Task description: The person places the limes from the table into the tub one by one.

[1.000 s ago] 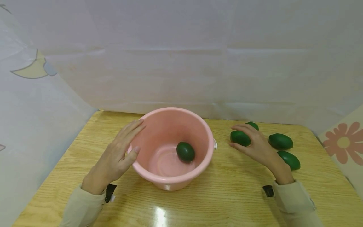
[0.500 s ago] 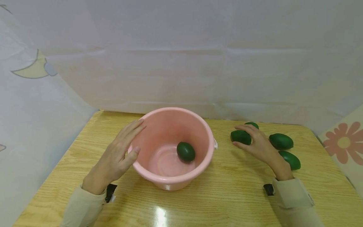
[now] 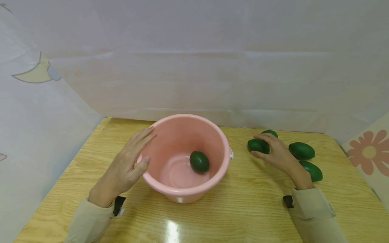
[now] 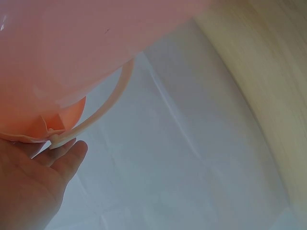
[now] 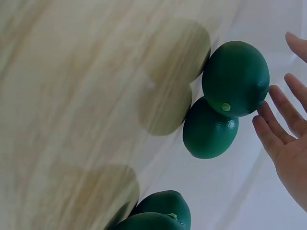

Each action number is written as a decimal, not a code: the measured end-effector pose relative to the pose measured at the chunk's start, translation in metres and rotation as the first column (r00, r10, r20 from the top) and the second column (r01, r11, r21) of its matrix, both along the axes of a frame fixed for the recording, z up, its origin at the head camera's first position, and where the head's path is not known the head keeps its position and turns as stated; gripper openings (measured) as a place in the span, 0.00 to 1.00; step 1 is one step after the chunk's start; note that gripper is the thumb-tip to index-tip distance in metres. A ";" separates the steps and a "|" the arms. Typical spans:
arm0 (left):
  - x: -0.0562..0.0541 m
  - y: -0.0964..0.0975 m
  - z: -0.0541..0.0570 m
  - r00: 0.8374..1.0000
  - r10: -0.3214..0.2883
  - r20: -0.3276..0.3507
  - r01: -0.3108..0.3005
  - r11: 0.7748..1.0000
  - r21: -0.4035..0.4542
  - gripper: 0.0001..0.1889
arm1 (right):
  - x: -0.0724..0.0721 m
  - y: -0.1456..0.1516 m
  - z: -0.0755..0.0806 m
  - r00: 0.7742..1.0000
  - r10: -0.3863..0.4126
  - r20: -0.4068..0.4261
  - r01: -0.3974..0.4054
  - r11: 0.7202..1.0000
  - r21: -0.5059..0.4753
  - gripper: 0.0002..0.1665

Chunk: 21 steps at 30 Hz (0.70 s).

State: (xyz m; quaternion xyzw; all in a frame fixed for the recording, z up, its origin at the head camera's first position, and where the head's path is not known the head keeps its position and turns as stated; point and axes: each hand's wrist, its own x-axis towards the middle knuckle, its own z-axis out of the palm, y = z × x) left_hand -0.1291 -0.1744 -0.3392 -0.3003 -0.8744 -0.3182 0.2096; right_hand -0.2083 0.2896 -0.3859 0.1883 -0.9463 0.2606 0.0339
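Note:
A pink bucket (image 3: 185, 192) stands upright on the table, one dark green oval fruit (image 3: 199, 162) lying inside it. My left hand (image 3: 121, 168) rests on the bucket's left rim with its fingers extended; in the left wrist view that hand (image 4: 33, 182) lies by the rim where the bucket's handle (image 4: 108, 103) joins. To the right, my right hand (image 3: 278, 153) is held over a green fruit (image 3: 256, 145), fingers spread. In the right wrist view its fingertips are at the side of the green fruit (image 5: 236, 79), not curled round it. Whether they touch is hard to tell.
Behind that fruit lies another fruit (image 3: 270, 133), partly covered. Two more, a far fruit (image 3: 301, 151) and a near fruit (image 3: 312, 171), sit right of my right hand. A pale sheet (image 3: 188, 67) hangs along the back edge of the wooden table (image 3: 231, 216).
My right hand has shifted slightly right and lowered its wrist a little, staying over the same fruit. The left hand and the bucket have not visibly moved.

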 end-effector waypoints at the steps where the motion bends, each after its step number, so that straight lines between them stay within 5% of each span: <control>1: 0.000 0.000 0.000 1.000 -0.003 -0.003 0.003 1.000 0.002 0.32 | 0.000 0.000 0.000 1.000 -0.003 0.008 0.003 1.000 0.007 0.37; 21: 0.000 0.000 0.000 1.000 0.001 0.003 -0.001 1.000 -0.004 0.33 | -0.012 0.003 -0.007 0.994 -0.042 0.100 0.031 0.993 0.110 0.42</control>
